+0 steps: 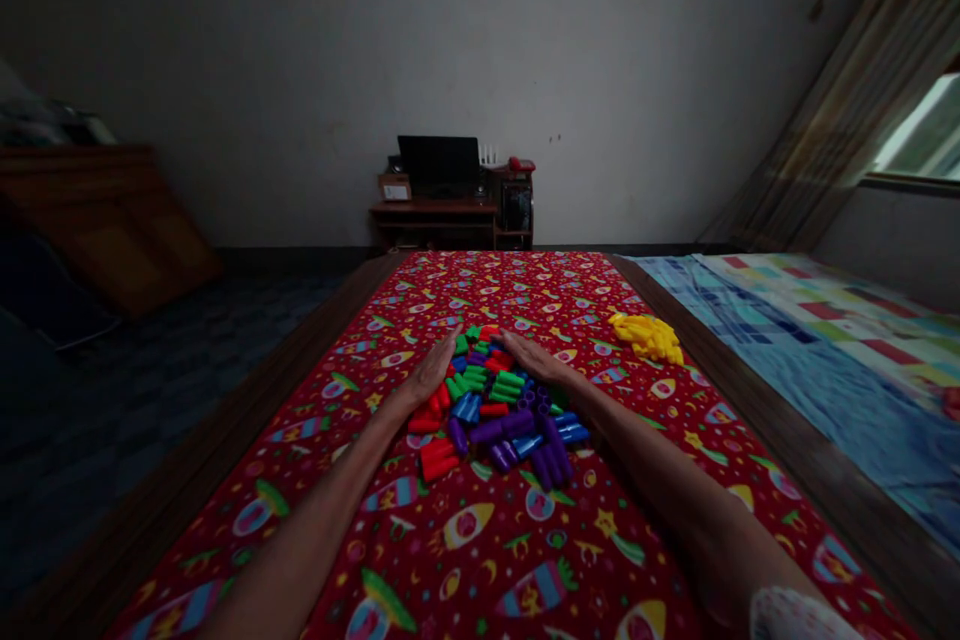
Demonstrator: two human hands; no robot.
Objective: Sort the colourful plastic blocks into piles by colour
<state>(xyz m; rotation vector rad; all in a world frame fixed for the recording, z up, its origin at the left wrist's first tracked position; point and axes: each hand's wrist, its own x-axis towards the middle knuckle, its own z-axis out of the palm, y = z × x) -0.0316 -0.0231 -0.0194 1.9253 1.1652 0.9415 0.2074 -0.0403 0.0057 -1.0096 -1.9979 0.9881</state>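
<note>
Between my two hands lies a heap of plastic tube-shaped blocks (506, 385) in red, green, blue and purple, on a red patterned cloth (465, 570). My left hand (436, 365) rests along the heap's left far edge, its fingers stretched out and pointing away from me. On the other side my right hand (531, 356) lies against the right far edge, fingers straight and angled inward. Both hands touch or nearly touch the outer blocks and grip none of them. Red blocks gather at the near left, purple and blue ones at the near right.
A separate pile of yellow blocks (648, 337) sits at the cloth's right side. Dark wooden edges (300, 345) border the cloth. Beyond stands a desk (435, 207) with a monitor (439, 163). A bed (757, 320) with coloured covers is at right, a wooden cabinet (105, 220) at left.
</note>
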